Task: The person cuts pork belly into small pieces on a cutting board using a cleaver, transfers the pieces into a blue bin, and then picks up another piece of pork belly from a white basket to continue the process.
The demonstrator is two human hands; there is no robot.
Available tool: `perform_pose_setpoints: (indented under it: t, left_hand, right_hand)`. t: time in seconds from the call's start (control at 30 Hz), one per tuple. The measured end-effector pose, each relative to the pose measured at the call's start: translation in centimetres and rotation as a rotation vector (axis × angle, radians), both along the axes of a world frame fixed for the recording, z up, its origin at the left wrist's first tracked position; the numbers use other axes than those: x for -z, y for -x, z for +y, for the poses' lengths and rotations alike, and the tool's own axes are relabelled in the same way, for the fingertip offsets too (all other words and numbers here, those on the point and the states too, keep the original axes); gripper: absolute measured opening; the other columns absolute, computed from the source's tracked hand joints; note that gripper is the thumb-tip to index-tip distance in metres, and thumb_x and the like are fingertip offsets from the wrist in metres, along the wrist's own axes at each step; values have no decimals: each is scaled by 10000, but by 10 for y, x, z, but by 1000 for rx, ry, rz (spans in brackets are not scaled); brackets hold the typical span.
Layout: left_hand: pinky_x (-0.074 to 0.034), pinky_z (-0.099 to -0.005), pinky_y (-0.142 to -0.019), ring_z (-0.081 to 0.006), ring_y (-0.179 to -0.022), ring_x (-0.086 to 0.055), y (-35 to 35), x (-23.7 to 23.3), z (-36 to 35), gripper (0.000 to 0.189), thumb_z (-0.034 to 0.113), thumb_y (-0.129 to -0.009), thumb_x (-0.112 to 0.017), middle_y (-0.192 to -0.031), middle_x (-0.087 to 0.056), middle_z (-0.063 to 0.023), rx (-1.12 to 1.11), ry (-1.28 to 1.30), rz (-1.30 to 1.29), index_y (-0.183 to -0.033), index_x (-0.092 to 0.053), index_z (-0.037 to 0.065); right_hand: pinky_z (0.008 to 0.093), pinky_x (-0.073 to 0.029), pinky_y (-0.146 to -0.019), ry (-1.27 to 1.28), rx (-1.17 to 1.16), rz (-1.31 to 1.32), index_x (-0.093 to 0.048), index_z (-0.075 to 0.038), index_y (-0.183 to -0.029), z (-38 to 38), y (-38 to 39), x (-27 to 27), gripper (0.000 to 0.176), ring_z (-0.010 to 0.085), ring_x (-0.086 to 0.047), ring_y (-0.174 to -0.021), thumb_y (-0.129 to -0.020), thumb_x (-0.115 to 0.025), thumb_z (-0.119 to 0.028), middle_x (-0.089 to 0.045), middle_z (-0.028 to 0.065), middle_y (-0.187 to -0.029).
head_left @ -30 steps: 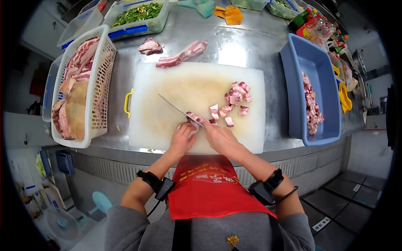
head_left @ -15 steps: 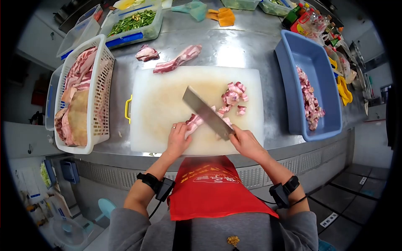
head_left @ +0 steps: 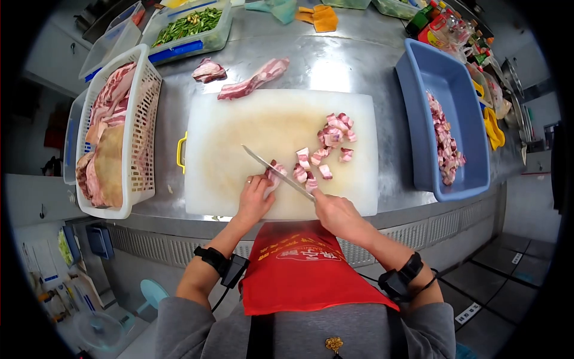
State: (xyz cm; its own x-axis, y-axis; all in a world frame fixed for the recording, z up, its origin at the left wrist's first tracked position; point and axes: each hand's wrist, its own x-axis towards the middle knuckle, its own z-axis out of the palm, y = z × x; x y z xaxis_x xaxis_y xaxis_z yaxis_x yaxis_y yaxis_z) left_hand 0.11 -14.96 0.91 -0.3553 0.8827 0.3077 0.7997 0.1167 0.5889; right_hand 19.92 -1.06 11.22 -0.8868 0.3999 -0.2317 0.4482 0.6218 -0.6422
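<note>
Pork slabs fill the white slotted basket at far left, looking heavy and floppy, best taken from beneath with both palms. Beyond it, a clear container holds cut green vegetables. One pork chunk and a streaky strip lie past the far edge of the white cutting board. On the board's near half, the left hand, fingers bent and nearly closed, pins a short pork belly piece. That piece is probably light, soft and slick with fat, so pressing on its uncut end with tucked fingertips should suit. The knife slants over it, tip away to the left; whether the edge touches meat I cannot tell. Its handle sits inside the closed right hand. Pork cubes crowd the board's right half, some just beside the blade. Farther right, the blue tub's tall wall stands between board and diced pork.
</note>
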Motion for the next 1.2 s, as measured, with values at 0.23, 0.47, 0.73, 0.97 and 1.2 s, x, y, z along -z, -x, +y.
perform_pose_setpoints:
  t: [0.23,0.47,0.73,0.97,1.2]
  left_hand:
    - [-481,-420,-802,-351,-934,-534,0,5,-3,313,18,-648,-686,-979,-541,-138,52,13,47,-931,-555,42]
    - [-491,-407,-788,-354,-901,-560,39,-7,-3,296,-41,-660,-637,-990,-530,-158,-170,20,3,-928,-533,29]
    - [-504,-391,-796,-352,-956,-569,-6,-21,58,306,-37,-680,-636,-1051,-521,-157,102,-124,-171,-967,-550,29]
    - [-493,-409,-826,-350,-991,-567,-28,-3,82,349,58,-723,-707,-1129,-532,-136,179,-17,-65,-1057,-606,57]
    - [-490,-406,-819,-328,-976,-559,-24,0,72,279,41,-720,-709,-1078,-564,-120,191,-61,-78,-986,-625,51]
  right_hand:
    - [541,-467,-585,13,-17,76,-454,46,-1073,-3,59,18,216,463,-607,-670,-880,-461,-51,-608,263,-698]
    - [537,-484,-621,25,-9,-54,-487,-29,-1134,14,5,11,253,431,-626,-693,-886,-487,-83,-638,234,-773]
    - [521,-509,-615,-323,108,-106,-514,-68,-1110,64,-44,8,217,417,-629,-654,-900,-501,-120,-647,191,-783]
    - [512,-484,-615,-52,318,80,-490,-35,-1083,70,-48,-4,182,432,-609,-694,-910,-512,-86,-622,212,-758]
    - [525,-480,-603,-36,188,-40,-467,-23,-1068,40,-45,-23,178,449,-604,-682,-903,-504,-81,-618,224,-740]
